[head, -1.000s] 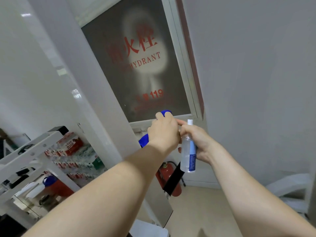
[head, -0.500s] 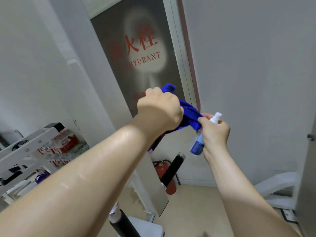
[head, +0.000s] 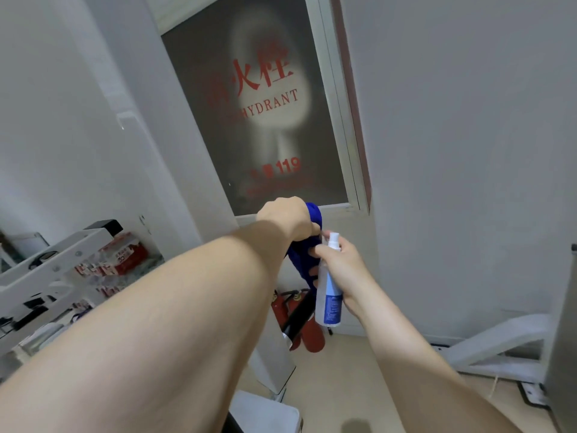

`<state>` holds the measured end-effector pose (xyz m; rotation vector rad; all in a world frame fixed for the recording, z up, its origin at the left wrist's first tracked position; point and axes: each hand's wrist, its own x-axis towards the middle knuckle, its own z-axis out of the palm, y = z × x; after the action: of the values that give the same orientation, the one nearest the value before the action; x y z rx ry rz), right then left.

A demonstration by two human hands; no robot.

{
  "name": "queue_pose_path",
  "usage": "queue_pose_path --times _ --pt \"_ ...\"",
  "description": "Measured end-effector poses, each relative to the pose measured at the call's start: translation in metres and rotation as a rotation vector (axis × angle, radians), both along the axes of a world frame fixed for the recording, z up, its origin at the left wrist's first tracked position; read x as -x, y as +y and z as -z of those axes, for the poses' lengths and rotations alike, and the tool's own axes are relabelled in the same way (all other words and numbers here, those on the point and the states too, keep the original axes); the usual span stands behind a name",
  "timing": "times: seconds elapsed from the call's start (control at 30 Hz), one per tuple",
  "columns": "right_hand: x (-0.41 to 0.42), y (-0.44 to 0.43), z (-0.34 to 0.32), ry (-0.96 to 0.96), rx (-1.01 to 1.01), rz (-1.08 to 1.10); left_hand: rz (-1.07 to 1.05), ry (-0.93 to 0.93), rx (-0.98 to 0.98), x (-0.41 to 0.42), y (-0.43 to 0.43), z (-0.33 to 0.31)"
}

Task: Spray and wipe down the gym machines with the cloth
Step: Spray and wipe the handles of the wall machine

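Your left hand (head: 285, 218) had fingers clenched on cloth (head: 301, 260), right hand (head: 342, 265) wrapped round spray bottle (head: 327, 300); prob spritzing cloth, wipe next.

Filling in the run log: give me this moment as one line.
left hand: grips blue cloth | right hand: holds spray bottle, nozzle up | cloth beside nozzle
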<state>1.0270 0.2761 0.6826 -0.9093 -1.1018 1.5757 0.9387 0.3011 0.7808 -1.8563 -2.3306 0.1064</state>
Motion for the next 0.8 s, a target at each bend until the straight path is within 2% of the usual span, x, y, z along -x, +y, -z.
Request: queue_pose_path --times 0.07,0.13,0.2,0.3,0.43,0.53,0.73,0.8 --pt "0.009 0.005 -0.003 -0.023 -0.069 0.017 0.01 0.024 0.1 0.004 -0.004 -0.004" --pt "0.018 0.006 -0.01 -0.137 -0.167 0.077 0.019 0.037 0.188 0.003 -0.013 -0.009" --pt "0.025 0.004 -0.013 -0.206 -0.22 0.15 0.002 0.057 0.211 0.002 -0.02 -0.009" --pt "0.027 -0.003 -0.007 -0.209 -0.214 0.195 -0.071 0.357 0.231 -0.001 -0.039 -0.009" --pt "0.029 -0.022 -0.001 -0.221 -0.154 0.041 -0.093 0.725 0.354 -0.001 -0.063 0.006" --pt "0.035 -0.038 0.003 -0.227 -0.176 -0.085 -0.047 0.927 0.325 -0.001 -0.077 0.014" --pt "0.011 -0.058 -0.003 -0.259 -0.211 -0.271 0.021 1.013 0.26 -0.007 -0.102 0.0" --pt "-0.002 -0.054 -0.007 -0.303 -0.211 -0.248 0.055 1.027 0.228 -0.013 -0.101 -0.008"
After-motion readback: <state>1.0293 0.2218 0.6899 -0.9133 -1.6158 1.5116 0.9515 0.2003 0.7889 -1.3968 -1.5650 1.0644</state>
